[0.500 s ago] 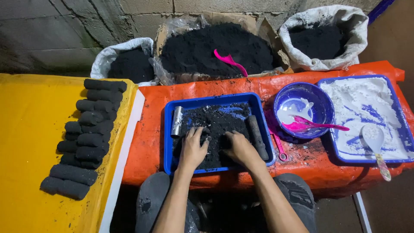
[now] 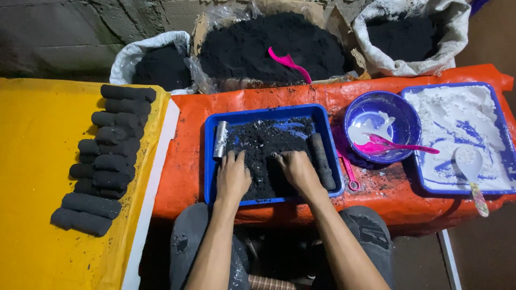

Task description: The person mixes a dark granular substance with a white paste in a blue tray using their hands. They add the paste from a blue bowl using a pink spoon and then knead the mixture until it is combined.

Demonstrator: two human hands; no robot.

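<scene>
Blue tray (image 2: 210, 161) on orange tabletop (image 2: 185, 156), holding black crumbly mix (image 2: 263, 147). Left hand (image 2: 232, 177) and right hand (image 2: 296, 169) pressed flat into mix, fingers spread, no grip closed on anything. Metal tube (image 2: 220, 139) just beyond left hand, long axis pointing away from body. Dark rod (image 2: 321, 160) touching right hand's outer side, same axis. Right of hands: blue bowl (image 2: 400, 104) with white paste, pink spoon (image 2: 395, 145); second tray (image 2: 502, 134) with white powder. Left: black logs (image 2: 110, 156) stacked crosswise.
</scene>
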